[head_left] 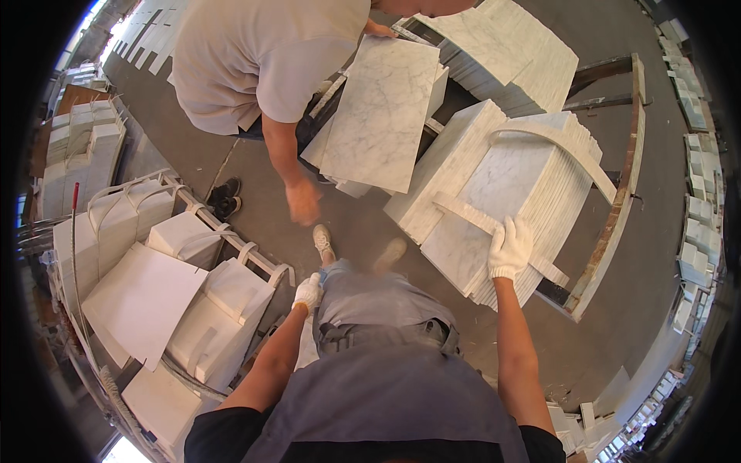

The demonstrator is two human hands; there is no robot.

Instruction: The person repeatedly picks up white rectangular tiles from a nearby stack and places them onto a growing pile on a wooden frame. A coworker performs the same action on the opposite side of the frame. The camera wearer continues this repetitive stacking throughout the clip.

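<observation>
Head view: right hand (pixel 509 243), in a white glove, laid across the lower strap (pixel 467 212) of a marble tile stack (pixel 494 179), toward the stack's near side, fingers extended. Cannot tell whether clamped on the strap or only resting there. Left hand (pixel 308 292), gloved likewise, well apart from the right, low beside the left leg and near the inner edge of the left-hand rack (pixel 204 210); partly turned from view, so cannot tell whether closed on anything.

Tile stack set toward the near corner of the right-hand rack (pixel 639 92), with a curved upper strap (pixel 540 128) over its far end. Beyond, toward the same rack's far edge, a second tile stack (pixel 517 54). Just left of both, a large grey-veined tile (pixel 378 116), tilted, with a co-worker's hand (pixel 379 29) at its top edge; co-worker's other hand (pixel 303 204) blurred above the floor (pixel 270 181). On the left-hand rack, bundled pale slabs, with a broad loose sheet (pixel 143 293) on top.
</observation>
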